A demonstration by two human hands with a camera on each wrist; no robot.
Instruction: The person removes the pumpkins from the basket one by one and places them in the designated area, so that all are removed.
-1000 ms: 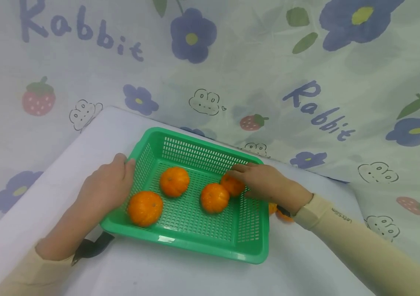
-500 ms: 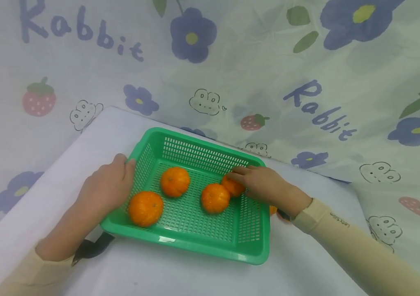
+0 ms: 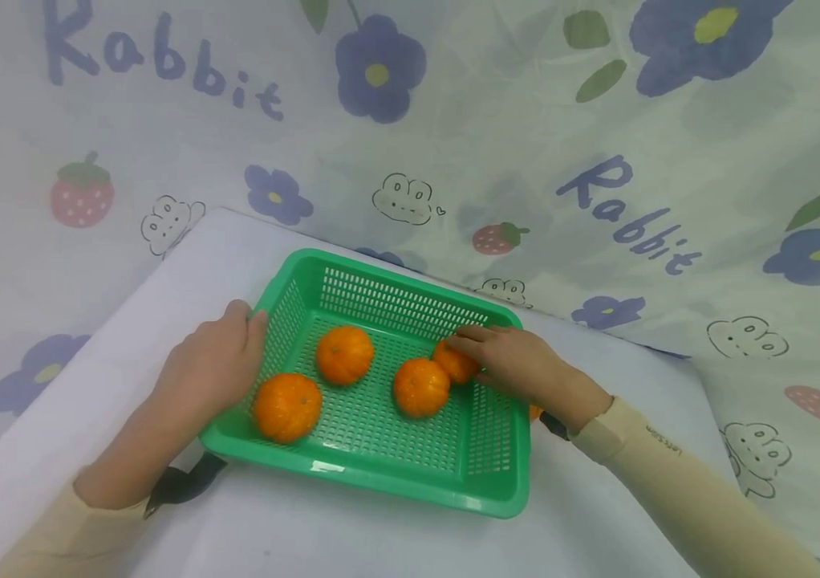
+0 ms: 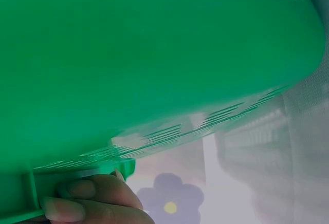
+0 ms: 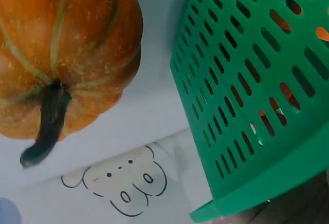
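In the head view, a green slotted plastic basket (image 3: pixel 395 502) stands on the white table with several round, faintly ribbed orange fruits in it. My left hand (image 3: pixel 211 365) grips its left rim; in the left wrist view, curled fingers (image 4: pixel 97 203) lie at the green edge. My right hand (image 3: pixel 514 361) reaches over the right rim, its fingers and thumb around the far-right orange fruit (image 3: pixel 456 363), partly hiding it. Close beside that one sits another orange fruit (image 3: pixel 420 388). Two more, a middle orange fruit (image 3: pixel 344 355) and a front-left orange fruit (image 3: pixel 287 408), lie on the left side.
Outside the basket's right wall, a ribbed pumpkin (image 5: pixel 77 49) with a dark stem sits on the table, mostly hidden by my right arm in the head view. A patterned cloth (image 3: pixel 403 128) with flowers, strawberries and rabbits hangs behind the white table (image 3: pixel 352 538).
Basket and fruits keep their places, and both hands stay put. The right forearm has shifted slightly and covers more of the orange things beyond the basket's right wall.
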